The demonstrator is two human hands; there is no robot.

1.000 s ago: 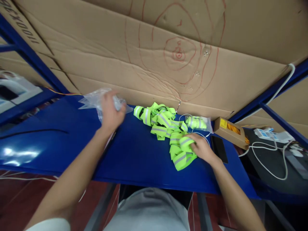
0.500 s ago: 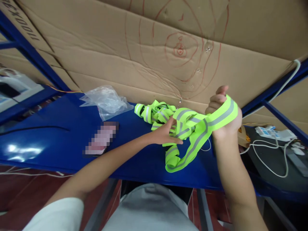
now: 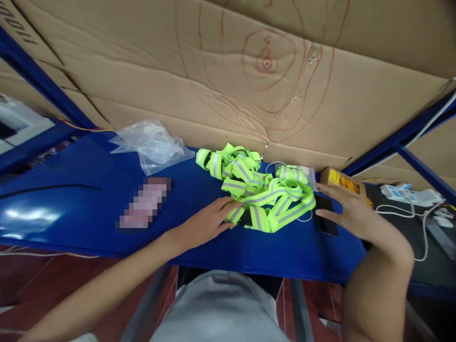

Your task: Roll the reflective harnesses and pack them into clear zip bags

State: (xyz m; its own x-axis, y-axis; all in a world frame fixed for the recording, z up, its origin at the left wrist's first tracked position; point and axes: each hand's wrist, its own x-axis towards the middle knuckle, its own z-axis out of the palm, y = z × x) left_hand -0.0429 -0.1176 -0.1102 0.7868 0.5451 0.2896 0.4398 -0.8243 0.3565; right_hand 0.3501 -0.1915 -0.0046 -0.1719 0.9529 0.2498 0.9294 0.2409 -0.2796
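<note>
A tangled heap of yellow-green reflective strap [image 3: 274,202] with grey stripes lies on the blue table [image 3: 213,254]. At its left front edge is my left hand [image 3: 213,219], fingers apart and fingertips touching the strap. My right hand [image 3: 347,211] is to the right of the heap, fingers spread and holding nothing, over a black phone [image 3: 327,227]. Behind the heap's right part sits a clear bag [image 3: 294,174] with more of the green strap inside.
A crumpled clear plastic bag [image 3: 151,145] and a blurred-out pink object [image 3: 145,202] are on the left. An open cardboard box [image 3: 344,181], white cables and a dark surface are at right. Cardboard [image 3: 221,95] stands along the back.
The strap has come off my right hand and lies on the heap. My right hand has dropped and opened, uncovering the small bag, phone and box. My left hand has moved left and toward me.
</note>
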